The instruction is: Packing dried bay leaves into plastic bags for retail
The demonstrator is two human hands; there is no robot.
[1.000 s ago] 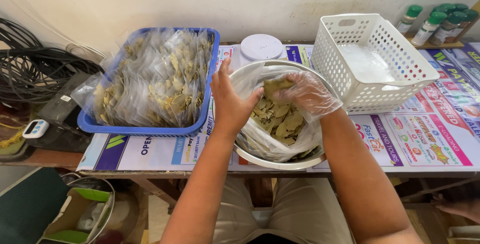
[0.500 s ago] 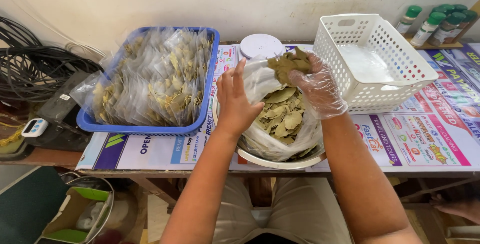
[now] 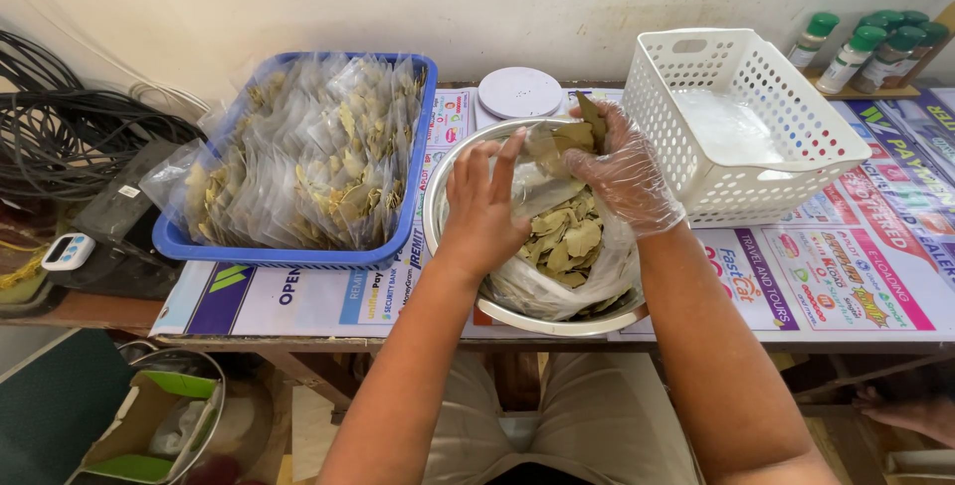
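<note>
Gloved right hand (image 3: 625,175) is pinching a bunch of dried bay leaves (image 3: 569,133), long axes pointing up and away over the steel bowl's (image 3: 438,208) far rim, while bare left hand (image 3: 484,208), fingers together, is pressing the clear bag (image 3: 542,281) of leaves inside the bowl.

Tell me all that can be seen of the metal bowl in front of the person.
The metal bowl is round, shiny and silver-coloured, steel by its look. It stands upright near the front edge of the table, between the blue tray and the white basket. A clear plastic bag of dried leaves lies in it. The bare left hand reaches over its rim onto the bag. The gloved right hand holds some leaves above it.
</note>
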